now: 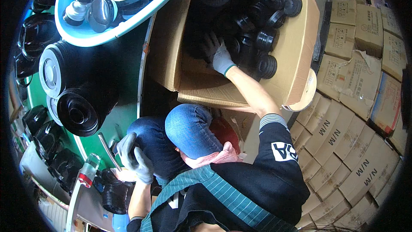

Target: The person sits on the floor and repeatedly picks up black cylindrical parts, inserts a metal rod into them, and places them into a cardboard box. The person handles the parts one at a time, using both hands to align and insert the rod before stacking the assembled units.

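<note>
My right hand (pixel 219 55), in a pale work glove with a green cuff, reaches into an open cardboard box (pixel 310 30). Its fingers are spread against dark contents in the shadowed left part of the box. Beside it lie several round, ridged black plastic parts (pixel 267 39), loose and piled. My left hand (pixel 135 158), in a grey glove, is at the green table's edge near my knee. Its fingers are curled, and what they hold, if anything, is hidden. Close to it stands a slanted metal rod (pixel 108 149).
A light blue basin (pixel 86 38) of white-and-black round parts sits at the upper left. Stacks of black round pieces (pixel 79 108) lie on the green table (pixel 103 135). A clear tube with a red end (pixel 89 169) is left of the rod. Closed cartons (pixel 343 146) are piled at right.
</note>
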Tool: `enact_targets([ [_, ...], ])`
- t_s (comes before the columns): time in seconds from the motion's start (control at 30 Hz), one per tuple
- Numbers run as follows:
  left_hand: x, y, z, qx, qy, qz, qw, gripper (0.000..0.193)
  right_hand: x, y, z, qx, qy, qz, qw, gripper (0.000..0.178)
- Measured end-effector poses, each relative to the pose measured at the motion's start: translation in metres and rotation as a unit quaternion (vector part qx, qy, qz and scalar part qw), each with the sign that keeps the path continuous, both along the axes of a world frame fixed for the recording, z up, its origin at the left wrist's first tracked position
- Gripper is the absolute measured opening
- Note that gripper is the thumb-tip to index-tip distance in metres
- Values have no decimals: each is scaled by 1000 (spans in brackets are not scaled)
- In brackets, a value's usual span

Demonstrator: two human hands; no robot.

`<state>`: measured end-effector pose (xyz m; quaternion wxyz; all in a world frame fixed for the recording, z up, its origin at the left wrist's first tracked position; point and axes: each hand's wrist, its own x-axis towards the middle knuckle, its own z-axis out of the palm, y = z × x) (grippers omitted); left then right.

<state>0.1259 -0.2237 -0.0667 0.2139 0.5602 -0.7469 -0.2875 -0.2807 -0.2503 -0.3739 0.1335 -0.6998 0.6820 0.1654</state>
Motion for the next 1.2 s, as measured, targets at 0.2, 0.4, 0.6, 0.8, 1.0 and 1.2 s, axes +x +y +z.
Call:
enact_targets([
  [0.2, 0, -3, -1, -24, 15, -21, 999, 34, -21, 8, -5, 12, 75, 86, 993, 77],
  [0.4, -1, -4, -1, -16, 15, -16, 1000, 33, -24, 2, -14, -3, 61, 105, 993, 55],
  [0.6, -3, -9, 3, 7, 20, -17, 1000, 31, -6, 17, -81, -85, -3, 45, 995, 40],
  [0.8, -2, -5, 1, -19, -9, -27, 999, 32, 20, -33, -33, -43, -28, -78, 996, 28],
  [1.0, -3, -10, 2, -17, 4, -34, 999, 32, 10, -29, -63, -168, -43, -125, 977, 26],
  [1.2, -2, -5, -2, -17, 0, -22, 1000, 33, 12, -6, -27, -211, -114, -111, 964, 23],
])
